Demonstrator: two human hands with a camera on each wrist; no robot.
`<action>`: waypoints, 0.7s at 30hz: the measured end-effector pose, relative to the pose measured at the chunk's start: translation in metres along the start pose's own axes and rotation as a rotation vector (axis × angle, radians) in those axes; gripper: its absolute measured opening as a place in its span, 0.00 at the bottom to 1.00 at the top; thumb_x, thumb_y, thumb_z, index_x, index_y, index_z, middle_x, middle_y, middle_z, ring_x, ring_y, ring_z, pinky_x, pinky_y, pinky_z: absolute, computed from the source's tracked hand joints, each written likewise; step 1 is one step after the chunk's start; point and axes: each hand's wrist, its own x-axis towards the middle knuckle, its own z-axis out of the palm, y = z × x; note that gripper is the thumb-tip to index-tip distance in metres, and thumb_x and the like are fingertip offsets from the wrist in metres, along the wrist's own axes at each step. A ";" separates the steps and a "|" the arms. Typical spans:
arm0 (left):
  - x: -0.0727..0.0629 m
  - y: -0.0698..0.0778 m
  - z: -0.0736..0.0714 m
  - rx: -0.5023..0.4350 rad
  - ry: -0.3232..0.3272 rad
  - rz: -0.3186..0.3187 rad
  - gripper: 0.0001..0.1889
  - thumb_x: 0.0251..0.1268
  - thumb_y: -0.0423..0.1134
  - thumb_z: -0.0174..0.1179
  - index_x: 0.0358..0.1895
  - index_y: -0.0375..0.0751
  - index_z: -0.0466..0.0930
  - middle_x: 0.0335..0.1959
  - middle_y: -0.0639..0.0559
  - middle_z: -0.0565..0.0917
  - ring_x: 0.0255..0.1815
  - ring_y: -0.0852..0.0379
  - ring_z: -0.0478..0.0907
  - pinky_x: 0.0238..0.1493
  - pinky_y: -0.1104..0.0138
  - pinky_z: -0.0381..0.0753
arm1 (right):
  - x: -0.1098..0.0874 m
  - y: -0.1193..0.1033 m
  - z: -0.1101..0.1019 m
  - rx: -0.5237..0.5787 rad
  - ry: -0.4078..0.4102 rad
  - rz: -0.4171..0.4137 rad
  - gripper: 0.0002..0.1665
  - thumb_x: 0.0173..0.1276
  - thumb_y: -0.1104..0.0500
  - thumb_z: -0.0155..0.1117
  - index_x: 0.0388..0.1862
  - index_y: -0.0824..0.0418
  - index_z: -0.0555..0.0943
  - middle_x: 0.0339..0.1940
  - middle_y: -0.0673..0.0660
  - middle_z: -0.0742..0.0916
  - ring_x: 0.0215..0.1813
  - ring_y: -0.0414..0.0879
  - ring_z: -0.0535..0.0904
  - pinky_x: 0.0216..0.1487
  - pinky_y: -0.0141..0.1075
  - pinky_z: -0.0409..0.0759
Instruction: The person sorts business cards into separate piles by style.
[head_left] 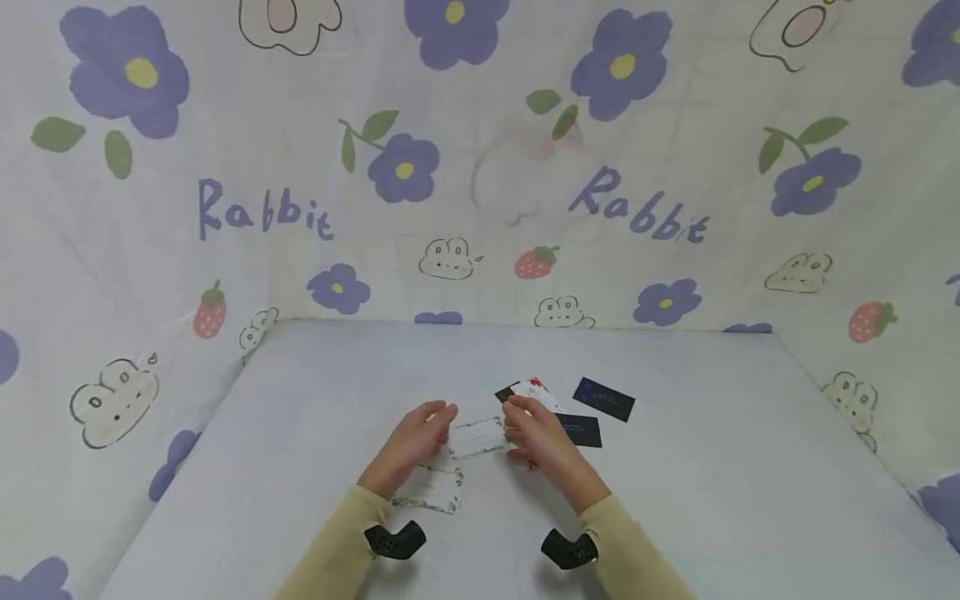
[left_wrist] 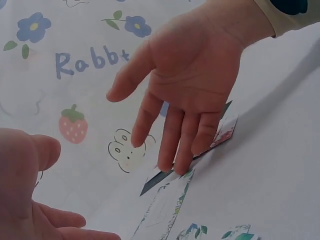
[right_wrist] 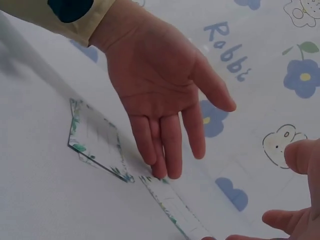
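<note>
My left hand and right hand hover over the table, palms facing each other and fingers relaxed. Neither holds anything. Between them lies a white card with a leafy green border, its ends close to the fingertips of both hands. Another leaf-bordered card lies nearer, beside my left wrist; in the right wrist view a second card edge peeks from beneath this card. Beyond my right hand rests a white card with red flowers, overlapping a dark card. A black card is partly hidden by that hand.
A separate black card lies at the back right of the cards. The white tabletop is enclosed by a cloth backdrop printed with flowers, rabbits and strawberries. Each wrist wears a black camera mount.
</note>
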 end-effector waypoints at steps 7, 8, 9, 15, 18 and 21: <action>-0.003 0.004 -0.006 -0.036 0.030 -0.020 0.36 0.79 0.56 0.50 0.76 0.32 0.62 0.64 0.32 0.79 0.54 0.49 0.82 0.62 0.55 0.81 | 0.000 -0.003 -0.005 0.060 0.011 0.050 0.36 0.79 0.47 0.53 0.78 0.63 0.61 0.73 0.73 0.73 0.68 0.63 0.76 0.49 0.35 0.84; -0.002 0.004 -0.006 -0.042 0.024 -0.023 0.37 0.79 0.56 0.51 0.76 0.31 0.61 0.64 0.32 0.79 0.53 0.50 0.82 0.61 0.55 0.82 | -0.001 -0.003 -0.006 0.069 0.007 0.053 0.36 0.80 0.47 0.53 0.78 0.64 0.61 0.73 0.73 0.73 0.69 0.63 0.76 0.49 0.35 0.84; -0.002 0.003 -0.006 -0.049 0.017 -0.026 0.37 0.78 0.57 0.51 0.77 0.31 0.61 0.63 0.32 0.80 0.52 0.51 0.82 0.61 0.56 0.82 | -0.001 -0.004 -0.006 0.078 0.003 0.056 0.36 0.80 0.47 0.52 0.78 0.64 0.60 0.73 0.73 0.73 0.69 0.63 0.76 0.50 0.35 0.84; 0.000 -0.001 -0.004 -0.121 0.000 -0.039 0.41 0.78 0.58 0.51 0.79 0.30 0.55 0.67 0.31 0.77 0.58 0.48 0.83 0.65 0.55 0.80 | -0.001 -0.004 -0.008 0.169 -0.023 0.083 0.37 0.80 0.47 0.51 0.79 0.64 0.58 0.75 0.74 0.70 0.71 0.64 0.74 0.51 0.35 0.83; 0.001 -0.002 -0.005 -0.212 -0.014 -0.057 0.40 0.79 0.56 0.50 0.79 0.30 0.53 0.70 0.28 0.73 0.65 0.43 0.79 0.69 0.52 0.77 | 0.000 -0.003 -0.009 0.225 -0.026 0.099 0.39 0.80 0.46 0.51 0.80 0.64 0.55 0.76 0.74 0.69 0.71 0.64 0.74 0.50 0.33 0.82; 0.000 0.000 -0.008 -0.320 -0.027 -0.085 0.39 0.80 0.53 0.49 0.80 0.29 0.50 0.73 0.26 0.69 0.70 0.38 0.74 0.73 0.50 0.73 | 0.000 -0.002 -0.012 0.287 -0.035 0.121 0.41 0.80 0.45 0.50 0.81 0.63 0.52 0.76 0.74 0.69 0.70 0.62 0.75 0.51 0.33 0.82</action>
